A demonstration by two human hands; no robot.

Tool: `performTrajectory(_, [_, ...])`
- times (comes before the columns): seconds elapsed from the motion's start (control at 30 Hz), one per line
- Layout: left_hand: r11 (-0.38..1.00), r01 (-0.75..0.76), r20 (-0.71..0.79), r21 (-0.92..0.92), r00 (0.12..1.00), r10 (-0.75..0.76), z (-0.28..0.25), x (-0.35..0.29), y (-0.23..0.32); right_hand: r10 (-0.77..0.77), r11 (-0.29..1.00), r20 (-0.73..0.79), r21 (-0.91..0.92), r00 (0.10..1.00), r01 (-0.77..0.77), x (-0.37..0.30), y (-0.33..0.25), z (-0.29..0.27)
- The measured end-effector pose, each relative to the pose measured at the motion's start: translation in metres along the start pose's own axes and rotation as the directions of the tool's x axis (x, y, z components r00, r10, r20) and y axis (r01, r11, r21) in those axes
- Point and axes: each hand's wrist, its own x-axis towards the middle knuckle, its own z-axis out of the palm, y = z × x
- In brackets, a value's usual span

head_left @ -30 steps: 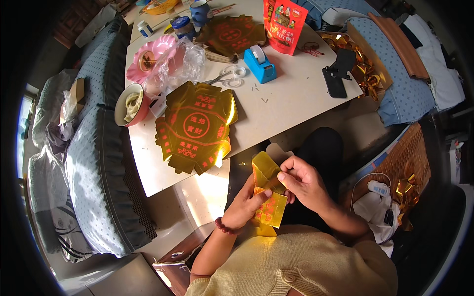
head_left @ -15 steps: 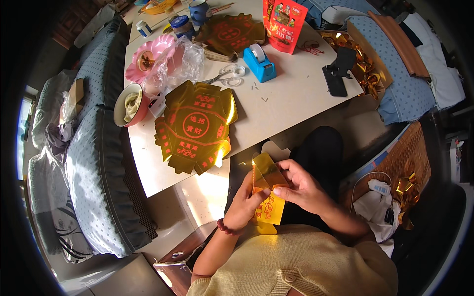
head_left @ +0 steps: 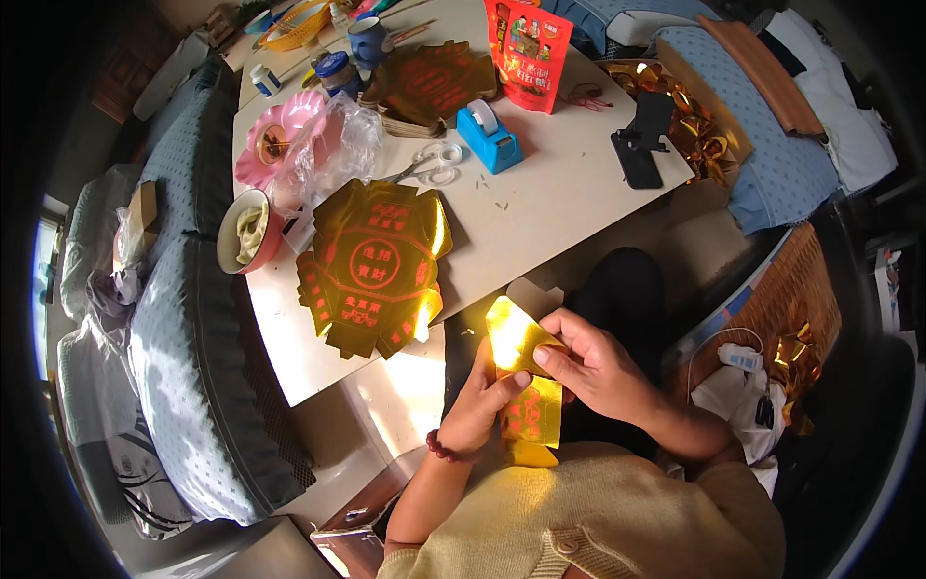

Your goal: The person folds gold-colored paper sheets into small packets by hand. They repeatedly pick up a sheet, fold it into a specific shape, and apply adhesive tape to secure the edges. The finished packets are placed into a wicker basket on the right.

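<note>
In front of my chest is a shiny gold cardboard sheet with red print (head_left: 535, 410), partly folded along its creases. My left hand (head_left: 471, 413) grips its left edge, the thumb pressed on the front. From the other side my right hand (head_left: 603, 374) pinches the sheet near a fold, thumb on top. Sunlight glares off the upper flap, and the fingers behind the sheet are hidden. On the near corner of the table (head_left: 555, 183) lies another gold cardboard sheet (head_left: 374, 265), flat, with cut flaps and red print, reaching past the table edge.
Scissors (head_left: 436, 166) and a blue tape dispenser (head_left: 490, 141) lie beyond the flat sheet. Farther back are a stack of gold sheets (head_left: 434, 79) and a red pouch (head_left: 526, 58). A bowl (head_left: 249, 232), pink dish (head_left: 299, 114) and phone (head_left: 639, 159) sit near the edges.
The sheet in my hands has tilted, so its upper flap now catches bright sunlight. My right thumb has shifted slightly up along the fold. The whole view has moved a little.
</note>
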Motion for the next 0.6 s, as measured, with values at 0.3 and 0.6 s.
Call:
performTrajectory(0.3, [0.909, -0.212, -0.097, 0.359, 0.96, 0.263, 0.013, -0.006, 0.01, -0.036, 0.993, 0.058, 0.111, 0.998, 0.029, 0.0, -0.008, -0.01])
performTrajectory(0.6, [0.993, -0.106, -0.052, -0.044, 0.993, 0.103, -0.01, -0.01, 0.03, -0.164, 0.91, 0.185, 0.407, 0.969, 0.076, 0.018, -0.025, -0.042])
